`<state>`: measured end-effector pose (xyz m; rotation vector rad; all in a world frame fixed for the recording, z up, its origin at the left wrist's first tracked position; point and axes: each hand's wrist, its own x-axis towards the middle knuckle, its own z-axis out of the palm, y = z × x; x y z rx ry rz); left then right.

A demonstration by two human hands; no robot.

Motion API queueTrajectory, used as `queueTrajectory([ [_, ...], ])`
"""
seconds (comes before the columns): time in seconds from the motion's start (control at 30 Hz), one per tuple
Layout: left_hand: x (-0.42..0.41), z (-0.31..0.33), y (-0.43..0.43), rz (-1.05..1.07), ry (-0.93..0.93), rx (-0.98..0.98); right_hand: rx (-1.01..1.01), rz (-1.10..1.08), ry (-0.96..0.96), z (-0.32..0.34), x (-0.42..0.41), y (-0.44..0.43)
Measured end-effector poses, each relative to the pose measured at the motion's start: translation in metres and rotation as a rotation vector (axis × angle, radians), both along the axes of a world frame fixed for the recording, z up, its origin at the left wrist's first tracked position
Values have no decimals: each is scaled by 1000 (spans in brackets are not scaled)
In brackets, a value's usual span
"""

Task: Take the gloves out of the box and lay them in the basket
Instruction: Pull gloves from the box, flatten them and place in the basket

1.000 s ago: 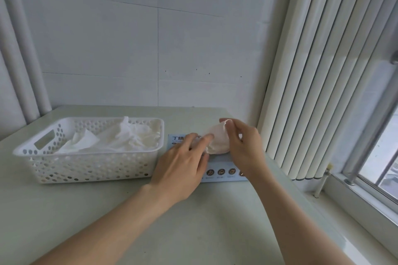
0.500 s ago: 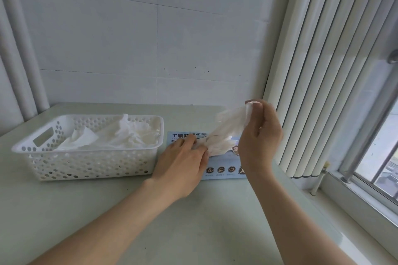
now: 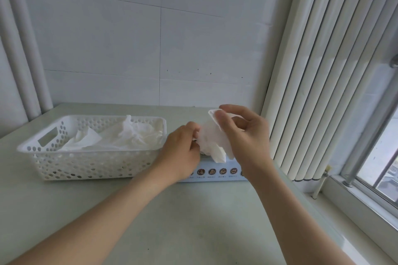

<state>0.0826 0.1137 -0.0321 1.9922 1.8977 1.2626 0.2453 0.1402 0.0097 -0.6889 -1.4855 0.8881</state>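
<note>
Left hand [image 3: 178, 153] and right hand [image 3: 243, 135] both pinch the glove [image 3: 212, 142] above the box [image 3: 217, 173], likely spreading it for the basket [image 3: 86, 163]

The left hand [image 3: 178, 155] and right hand [image 3: 243, 137] are covering most of the box [image 3: 215, 177], opening included, and the print and icons on its front strip are showing too small to read. The left fingertips are lying out of sight behind the glove [image 3: 212, 142], so whether they are pinching it cannot be told. The gloves [image 3: 129, 135] heaped in the basket [image 3: 86, 150] are blending together past counting, and both forearms are running off the bottom edge.
</note>
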Motion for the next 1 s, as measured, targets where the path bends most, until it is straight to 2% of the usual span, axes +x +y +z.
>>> queueTrajectory([
  [0.13, 2, 34, -16, -199, -446, 56, -93, 108, 20, 2, -1, -5],
  [0.2, 6, 47, -27, -342, -575, 45, -130, 89, 62, 2, -3, -5],
  [0.3, 11, 54, -33, -394, -560, 33, -175, 76, 98, 0, -4, -3],
  [0.4, 13, 51, -30, -336, -566, 35, -205, 131, 130, -1, -3, -1],
  [0.5, 9, 46, -24, -236, -577, 91, -153, 156, 20, -3, 0, 3],
  [0.63, -1, 49, -19, -145, -684, 184, -151, 175, -183, -5, 1, 4],
  [0.7, -7, 51, -17, -131, -731, 213, -115, 119, -259, -7, -1, 3],
  [0.77, -13, 52, -14, -134, -827, 238, -79, 64, -221, -8, -3, 3],
  [0.87, -19, 59, -14, -91, -956, 172, -54, 140, -20, -4, -3, 0],
  [0.93, -22, 65, -19, -75, -941, 32, -77, 217, 50, -2, -2, -3],
  [1.0, -25, 70, -25, -84, -847, -118, -110, 282, 59, 0, -3, -6],
])
